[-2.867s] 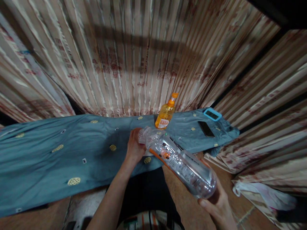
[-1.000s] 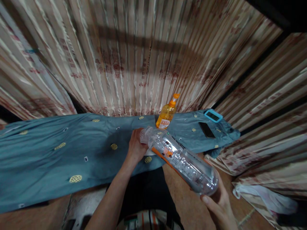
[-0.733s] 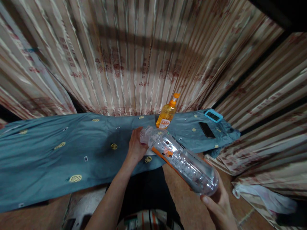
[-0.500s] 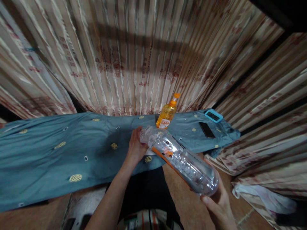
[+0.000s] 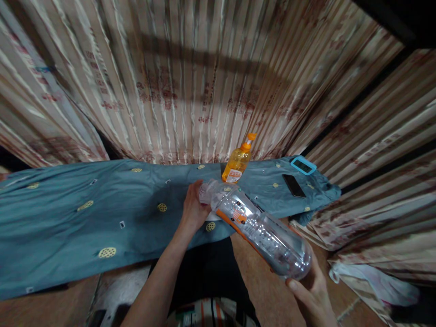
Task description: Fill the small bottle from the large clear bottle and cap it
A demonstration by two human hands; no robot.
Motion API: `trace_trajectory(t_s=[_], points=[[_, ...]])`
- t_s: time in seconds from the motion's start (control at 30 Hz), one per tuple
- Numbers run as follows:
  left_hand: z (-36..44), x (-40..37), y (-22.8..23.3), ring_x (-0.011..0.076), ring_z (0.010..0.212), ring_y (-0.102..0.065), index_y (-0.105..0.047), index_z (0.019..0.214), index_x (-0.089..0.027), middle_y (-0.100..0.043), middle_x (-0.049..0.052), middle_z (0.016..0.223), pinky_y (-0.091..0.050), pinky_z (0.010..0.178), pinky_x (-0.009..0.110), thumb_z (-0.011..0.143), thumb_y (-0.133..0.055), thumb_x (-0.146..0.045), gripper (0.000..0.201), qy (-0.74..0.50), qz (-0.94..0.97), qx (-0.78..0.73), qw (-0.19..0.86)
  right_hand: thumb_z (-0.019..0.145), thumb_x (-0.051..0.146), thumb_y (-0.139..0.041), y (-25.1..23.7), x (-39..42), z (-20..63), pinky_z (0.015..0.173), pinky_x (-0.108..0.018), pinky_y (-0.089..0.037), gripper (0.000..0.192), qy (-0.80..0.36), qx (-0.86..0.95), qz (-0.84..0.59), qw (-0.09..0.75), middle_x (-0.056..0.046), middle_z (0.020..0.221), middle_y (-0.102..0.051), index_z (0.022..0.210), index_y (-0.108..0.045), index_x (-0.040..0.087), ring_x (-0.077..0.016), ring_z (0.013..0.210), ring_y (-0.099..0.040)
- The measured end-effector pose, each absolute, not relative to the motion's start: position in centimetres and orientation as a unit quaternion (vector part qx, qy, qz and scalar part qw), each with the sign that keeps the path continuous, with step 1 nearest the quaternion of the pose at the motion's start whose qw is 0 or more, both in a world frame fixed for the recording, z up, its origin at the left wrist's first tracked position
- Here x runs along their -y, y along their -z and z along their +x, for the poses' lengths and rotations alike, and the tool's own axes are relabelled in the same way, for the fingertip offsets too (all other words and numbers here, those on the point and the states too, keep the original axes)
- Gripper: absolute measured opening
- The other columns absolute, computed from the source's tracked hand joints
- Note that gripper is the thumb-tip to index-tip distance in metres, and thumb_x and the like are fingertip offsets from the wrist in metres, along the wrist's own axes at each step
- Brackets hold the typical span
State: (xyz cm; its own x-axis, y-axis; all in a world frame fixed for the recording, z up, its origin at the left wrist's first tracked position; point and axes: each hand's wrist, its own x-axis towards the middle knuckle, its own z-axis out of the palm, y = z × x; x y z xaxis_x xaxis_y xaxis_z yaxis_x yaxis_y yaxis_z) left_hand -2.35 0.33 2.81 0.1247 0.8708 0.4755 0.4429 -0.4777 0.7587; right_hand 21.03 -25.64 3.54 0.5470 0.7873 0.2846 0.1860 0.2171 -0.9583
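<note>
A large clear plastic bottle (image 5: pixel 262 231) with an orange and silver design lies tilted between my two hands, its neck toward the upper left. My left hand (image 5: pixel 195 209) is closed around the neck and cap end; some of its fingers are hidden behind it. At the lower right, my right hand (image 5: pixel 311 290) grips the bottle's base, thumb on the near side. Just beyond the neck stands a pump bottle of orange liquid (image 5: pixel 236 163) with an orange top and a white label.
A teal cloth with yellow patterns (image 5: pixel 136 218) covers the long surface. On its right end lie a dark phone (image 5: pixel 293 186) and a blue-framed device with a screen (image 5: pixel 303 165). Patterned curtains (image 5: pixel 190 91) hang behind and to the right. White fabric (image 5: pixel 378 281) hangs low on the right.
</note>
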Motion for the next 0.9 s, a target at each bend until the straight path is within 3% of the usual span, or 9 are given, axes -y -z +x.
trace_trajectory(t_s=[0.7, 0.9], points=[[-2.3, -0.2, -3.3, 0.0349, 0.121, -0.075, -0.065, 0.129, -0.019, -0.076, 0.013, 0.124, -0.064, 0.106, 0.052, 0.077, -0.085, -0.022, 0.056, -0.474, 0.716, -0.458, 0.229, 0.081, 0.059, -0.095, -4.5, 25.2, 20.9, 0.108, -0.037, -0.060, 0.089, -0.236, 0.427, -0.588, 0.645, -0.010, 0.159, -0.070, 0.160, -0.063, 0.032, -0.0354, 0.144, -0.069], [-2.2, -0.4, -2.9, 0.0328, 0.116, -0.076, -0.065, 0.127, -0.021, -0.076, 0.011, 0.122, -0.065, 0.102, 0.049, 0.078, -0.083, -0.019, 0.052, -0.486, 0.717, -0.452, 0.212, 0.080, 0.059, -0.097, -4.6, 25.5, 21.1, 0.113, -0.031, -0.056, 0.092, -0.249, 0.425, -0.601, 0.629, -0.008, 0.167, -0.063, 0.161, -0.062, 0.033, -0.0326, 0.152, -0.063]])
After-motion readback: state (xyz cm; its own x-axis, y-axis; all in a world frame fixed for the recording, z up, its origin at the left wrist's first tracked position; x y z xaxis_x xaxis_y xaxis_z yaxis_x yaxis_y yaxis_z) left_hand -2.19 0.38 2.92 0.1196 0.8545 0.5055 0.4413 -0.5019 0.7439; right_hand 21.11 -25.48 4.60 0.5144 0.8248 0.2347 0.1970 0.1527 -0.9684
